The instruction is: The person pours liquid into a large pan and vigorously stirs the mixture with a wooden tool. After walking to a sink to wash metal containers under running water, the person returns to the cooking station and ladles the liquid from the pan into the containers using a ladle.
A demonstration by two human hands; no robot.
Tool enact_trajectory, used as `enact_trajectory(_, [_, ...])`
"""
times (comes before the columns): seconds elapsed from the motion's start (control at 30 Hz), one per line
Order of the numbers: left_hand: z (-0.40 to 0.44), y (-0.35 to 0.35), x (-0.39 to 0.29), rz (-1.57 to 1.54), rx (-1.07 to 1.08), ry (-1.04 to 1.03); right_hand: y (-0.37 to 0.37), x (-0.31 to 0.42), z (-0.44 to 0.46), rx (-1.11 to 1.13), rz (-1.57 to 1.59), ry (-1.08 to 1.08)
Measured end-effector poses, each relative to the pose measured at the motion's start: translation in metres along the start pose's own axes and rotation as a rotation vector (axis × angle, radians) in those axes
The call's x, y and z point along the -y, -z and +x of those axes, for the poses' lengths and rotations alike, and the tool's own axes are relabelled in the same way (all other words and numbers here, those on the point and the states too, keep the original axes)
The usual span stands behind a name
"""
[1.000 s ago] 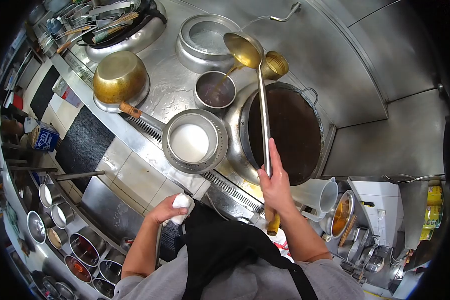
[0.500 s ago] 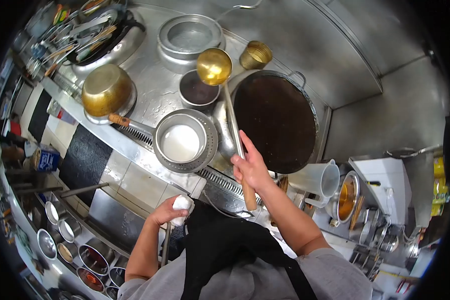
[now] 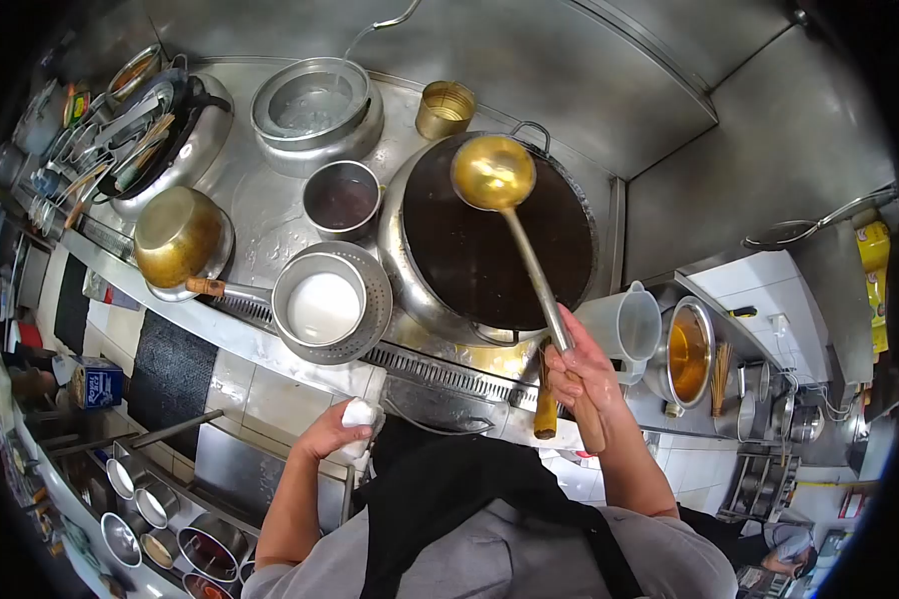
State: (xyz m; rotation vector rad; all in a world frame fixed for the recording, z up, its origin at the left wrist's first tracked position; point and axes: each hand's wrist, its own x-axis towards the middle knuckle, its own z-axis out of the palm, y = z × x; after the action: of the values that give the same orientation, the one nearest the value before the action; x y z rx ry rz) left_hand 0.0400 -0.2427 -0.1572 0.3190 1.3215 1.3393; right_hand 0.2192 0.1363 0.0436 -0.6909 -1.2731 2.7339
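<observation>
My right hand (image 3: pixel 587 371) is closed round the handle of a long ladle (image 3: pixel 493 173), whose golden bowl is over a large wok of dark liquid (image 3: pixel 469 250). A folded white cloth (image 3: pixel 360 413) is gripped in my left hand (image 3: pixel 332 431), near the counter's front edge. Left of the wok stands a small metal pot of dark liquid (image 3: pixel 342 200). In front of that, a pot of white contents (image 3: pixel 322 305) sits within a perforated, wooden-handled strainer (image 3: pixel 378 317).
Water runs from a tap (image 3: pixel 398 16) into a metal basin (image 3: pixel 310 104). An upturned golden pot (image 3: pixel 178 238) stands left. A plastic jug (image 3: pixel 621 325) and a bowl of orange liquid (image 3: pixel 687 351) are at right. Another person (image 3: pixel 791 547) is at the lower right.
The ladle has moved from above the small dark pot to over the wok, with my right hand shifting right. Liquid poured from it one second ago; none falls now. The view has turned.
</observation>
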Motion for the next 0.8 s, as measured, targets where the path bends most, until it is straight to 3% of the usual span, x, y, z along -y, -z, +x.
enact_trajectory(0.03, [0.001, -0.002, 0.0, 0.013, 0.005, 0.01, 0.002, -0.004, -0.003, -0.003, 0.002, 0.004])
enact_trajectory(0.1, [0.006, -0.006, 0.003, 0.032, 0.024, 0.012, 0.012, -0.02, -0.004, -0.436, -0.819, -0.011])
enact_trajectory(0.17, [0.012, -0.009, 0.003, 0.05, 0.041, 0.014, 0.066, -0.048, -0.003, -0.426, -1.229, 0.149])
enact_trajectory(0.2, [0.014, -0.012, 0.002, 0.058, 0.041, 0.02, 0.066, -0.05, -0.003, -0.413, -1.446, 0.357])
enact_trajectory(0.27, [0.017, -0.02, 0.0, 0.072, 0.055, 0.039, 0.017, -0.034, -0.016, -0.418, -0.909, -0.064])
enact_trajectory(0.3, [0.021, -0.023, -0.004, 0.081, 0.064, 0.032, 0.016, -0.025, -0.017, -0.426, -0.907, -0.06])
enact_trajectory(0.4, [0.027, -0.029, -0.018, 0.087, 0.093, 0.023, 0.006, -0.002, -0.018, -0.257, -0.084, -0.15])
enact_trajectory(0.43, [0.028, -0.03, -0.022, 0.083, 0.112, 0.022, 0.006, 0.002, -0.019, -0.258, -0.086, -0.149])
enact_trajectory(0.5, [0.03, -0.031, -0.025, 0.077, 0.107, 0.023, 0.006, 0.01, -0.021, -0.163, 0.316, -0.158])
enact_trajectory(0.8, [0.024, -0.017, -0.006, -0.018, 0.032, -0.012, -0.03, 0.047, -0.044, -0.063, 0.559, -0.077])
